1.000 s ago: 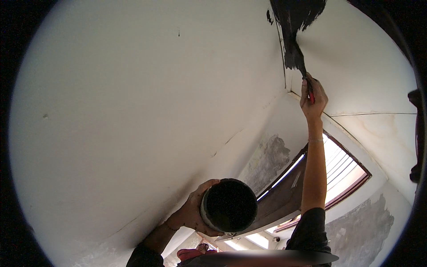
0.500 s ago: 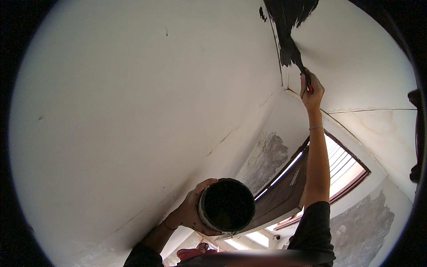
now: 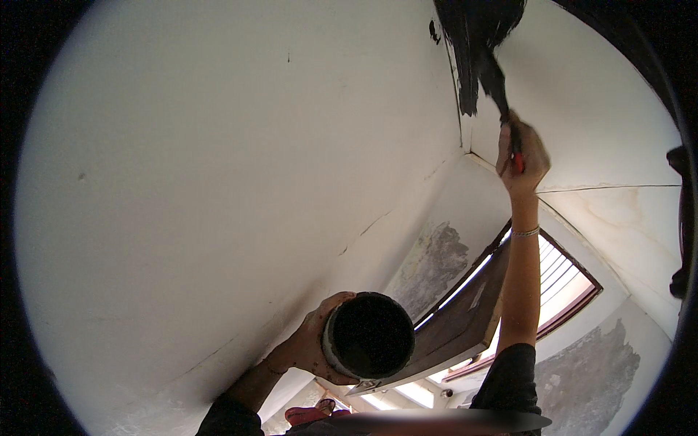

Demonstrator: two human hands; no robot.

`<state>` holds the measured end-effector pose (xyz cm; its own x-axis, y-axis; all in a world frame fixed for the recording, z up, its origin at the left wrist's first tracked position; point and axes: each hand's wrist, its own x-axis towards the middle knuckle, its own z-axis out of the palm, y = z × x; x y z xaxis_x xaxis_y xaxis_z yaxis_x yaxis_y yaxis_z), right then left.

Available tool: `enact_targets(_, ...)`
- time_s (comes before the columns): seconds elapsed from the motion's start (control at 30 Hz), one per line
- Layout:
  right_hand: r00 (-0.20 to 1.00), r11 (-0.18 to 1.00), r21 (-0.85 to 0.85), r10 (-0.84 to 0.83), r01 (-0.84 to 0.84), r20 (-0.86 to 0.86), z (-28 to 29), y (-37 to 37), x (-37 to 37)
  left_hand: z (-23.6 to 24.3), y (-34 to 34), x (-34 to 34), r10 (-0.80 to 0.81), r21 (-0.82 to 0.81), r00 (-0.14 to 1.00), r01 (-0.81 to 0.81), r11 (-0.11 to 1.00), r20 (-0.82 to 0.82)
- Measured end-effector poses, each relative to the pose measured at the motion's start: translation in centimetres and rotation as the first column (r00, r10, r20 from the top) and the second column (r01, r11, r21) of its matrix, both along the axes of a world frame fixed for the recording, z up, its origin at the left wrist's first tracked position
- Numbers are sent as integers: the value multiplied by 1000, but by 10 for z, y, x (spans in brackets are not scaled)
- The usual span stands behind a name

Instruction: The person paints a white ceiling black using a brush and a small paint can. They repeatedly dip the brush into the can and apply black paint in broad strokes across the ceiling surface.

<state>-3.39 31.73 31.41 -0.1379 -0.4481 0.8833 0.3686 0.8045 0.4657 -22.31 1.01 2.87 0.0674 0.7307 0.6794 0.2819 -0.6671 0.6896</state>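
Note:
My right hand [image 3: 525, 156] is raised at the upper right, its fingers closed round the red and dark handle of a paintbrush [image 3: 496, 86]. The dark bristle end touches a patch of wet-looking black paint [image 3: 465, 25] that runs along the corner where two pale surfaces meet. Lower down, my left hand [image 3: 318, 341] grips the side of a round container [image 3: 368, 294] with a light outer wall. Its inside looks black, and I cannot make out how full it is.
A broad pale wall [image 3: 203, 167] with fine cracks fills the left. Behind my right arm are a barred window [image 3: 563, 272] and its dark wooden shutter [image 3: 458, 327]. Grey bare patches [image 3: 592, 370] mark the walls. Another pale panel [image 3: 603, 94] spans the upper right.
My right hand and the paintbrush have moved slightly right and down, away from the corner line. My left hand still holds the container in nearly the same place.

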Motion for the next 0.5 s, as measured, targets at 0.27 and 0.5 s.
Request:
enact_targets(0.27, 999, 999, -33, -11, 12, 50, 25, 7, -17, -2, -3, -3, 13, 19, 1000, -13, 1000, -9)
enact_targets(0.5, 999, 997, -63, 44, -43, 13, 5, 6, -11, 6, -1, 2, -6, 24, 1000, 6, 1000, -15)
